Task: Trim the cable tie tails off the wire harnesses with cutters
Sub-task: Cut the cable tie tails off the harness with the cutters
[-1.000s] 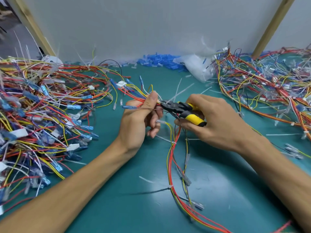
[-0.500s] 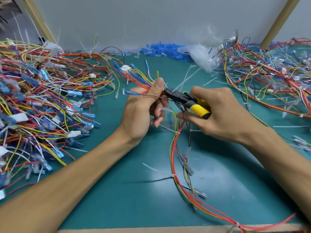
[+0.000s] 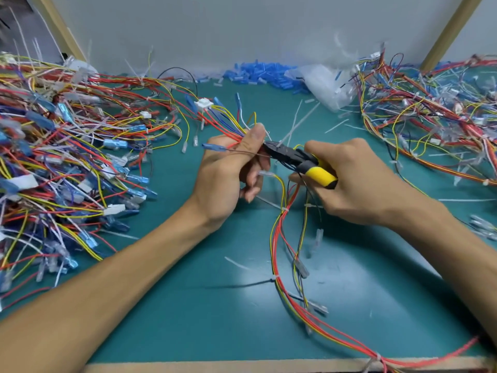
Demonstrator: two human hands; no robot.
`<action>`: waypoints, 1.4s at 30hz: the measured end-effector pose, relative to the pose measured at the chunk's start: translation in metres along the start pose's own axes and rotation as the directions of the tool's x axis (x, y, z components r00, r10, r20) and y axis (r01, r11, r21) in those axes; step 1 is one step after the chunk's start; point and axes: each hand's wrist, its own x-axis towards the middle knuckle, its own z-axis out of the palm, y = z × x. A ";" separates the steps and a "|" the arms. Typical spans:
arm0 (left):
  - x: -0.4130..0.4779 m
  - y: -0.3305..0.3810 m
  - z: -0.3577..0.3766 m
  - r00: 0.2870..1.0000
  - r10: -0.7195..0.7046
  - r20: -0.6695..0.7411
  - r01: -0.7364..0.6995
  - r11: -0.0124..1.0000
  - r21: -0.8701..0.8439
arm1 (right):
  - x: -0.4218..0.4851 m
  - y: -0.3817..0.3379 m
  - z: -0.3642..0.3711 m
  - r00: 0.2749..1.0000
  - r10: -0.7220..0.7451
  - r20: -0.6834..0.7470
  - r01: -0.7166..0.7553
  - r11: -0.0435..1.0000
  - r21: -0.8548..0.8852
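Teal mat (image 3: 188, 292): left fingers (image 3: 255, 135) pinch harness (image 3: 275, 246), right fingers (image 3: 330, 149) grip cutters (image 3: 298, 162); bag (image 3: 322, 82) holds parts.

Yellow-and-black cutters (image 3: 301, 161), red and yellow harness wires (image 3: 279, 238), teal mat (image 3: 188, 305), blue terminals (image 3: 258, 74).

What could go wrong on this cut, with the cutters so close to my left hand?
1. The tip of the cutters lies right beside the thumb of the left hand, which pinches the wire harness; a slip could nick it.
2. The thin dark wire with the blue terminal runs toward the jaws, so it might get cut instead of the cable tie tail.
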 end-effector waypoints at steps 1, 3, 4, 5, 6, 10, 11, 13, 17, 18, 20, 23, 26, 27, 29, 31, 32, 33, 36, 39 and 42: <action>0.000 -0.001 0.000 1.000 0.002 0.000 -0.002 1.000 0.007 | 0.000 0.000 0.000 1.000 0.003 -0.001 -0.003 1.000 0.001; -0.001 -0.001 -0.001 1.000 0.005 -0.001 -0.005 1.000 0.011 | -0.002 -0.001 0.000 1.000 0.012 -0.004 -0.012 1.000 0.006; -0.001 -0.001 -0.001 1.000 0.006 0.000 -0.006 1.000 0.009 | -0.002 -0.002 0.000 1.000 0.013 -0.006 -0.013 1.000 0.013; -0.001 -0.001 0.000 1.000 0.005 0.001 -0.005 1.000 0.004 | -0.003 -0.003 0.000 1.000 0.014 -0.006 -0.014 1.000 0.020; -0.001 0.000 0.000 1.000 -0.001 0.001 0.001 1.000 -0.003 | -0.003 -0.004 -0.001 1.000 0.016 -0.006 -0.016 1.000 0.024; -0.001 0.003 0.002 1.000 -0.030 0.000 0.030 0.999 -0.029 | -0.001 -0.007 -0.002 1.000 0.030 -0.001 -0.030 0.999 0.032; 0.000 0.003 0.002 0.999 -0.034 0.004 0.034 0.999 -0.034 | -0.001 -0.007 -0.003 1.000 0.030 -0.002 -0.030 0.999 0.032; 0.001 0.004 0.001 0.999 -0.038 0.004 0.038 0.998 -0.051 | 0.000 -0.007 -0.005 0.999 0.031 -0.006 -0.031 0.999 0.007; 0.005 0.002 -0.004 0.999 -0.023 -0.032 0.020 0.998 -0.066 | 0.002 -0.007 -0.006 0.999 0.018 -0.042 -0.020 0.999 -0.051; 0.005 0.001 -0.005 0.999 -0.021 -0.044 0.018 0.997 -0.076 | 0.002 -0.006 -0.005 0.999 0.012 -0.048 -0.014 0.999 -0.049; 0.006 0.001 -0.006 0.998 -0.028 -0.054 0.023 0.995 -0.097 | 0.001 -0.005 -0.004 0.998 0.009 -0.054 -0.011 0.999 -0.045; 0.005 0.002 -0.006 0.998 -0.031 -0.048 0.027 0.996 -0.081 | 0.001 -0.007 -0.004 0.998 0.011 -0.056 -0.012 0.999 -0.031; 0.001 0.005 0.000 1.000 -0.010 -0.024 0.009 1.000 -0.027 | 0.001 -0.010 -0.006 0.999 -0.025 -0.020 0.025 1.000 0.003; -0.001 0.006 0.002 1.000 -0.010 -0.020 0.010 1.000 -0.020 | 0.001 -0.010 -0.007 1.000 -0.021 -0.010 0.021 1.000 0.008; -0.002 0.007 0.004 1.000 -0.020 -0.017 0.020 1.000 -0.019 | 0.001 -0.009 -0.008 1.000 0.010 0.005 -0.010 1.000 0.005; -0.002 0.006 0.004 0.999 -0.030 -0.011 0.030 1.000 0.002 | 0.001 -0.005 -0.007 0.999 0.038 0.028 -0.039 0.999 0.011; -0.001 0.005 0.004 0.999 -0.032 -0.005 0.032 0.999 0.017 | 0.001 -0.004 -0.006 0.998 0.041 0.038 -0.042 0.999 0.014; -0.001 0.004 0.004 1.000 -0.031 -0.002 0.032 0.999 0.026 | 0.001 -0.004 -0.005 0.998 0.038 0.045 -0.039 0.999 0.015; 0.000 0.003 0.002 1.000 -0.014 -0.003 0.014 1.000 0.023 | 0.002 -0.005 -0.005 0.998 0.031 0.055 -0.032 0.999 0.018; 0.000 0.001 0.001 1.000 0.006 0.013 -0.006 0.999 0.041 | 0.001 -0.005 -0.005 0.997 0.040 0.068 -0.043 0.998 0.049; -0.001 0.002 0.001 1.000 0.007 0.010 -0.007 0.999 0.045 | 0.000 -0.005 -0.005 0.996 0.053 0.069 -0.058 0.996 0.069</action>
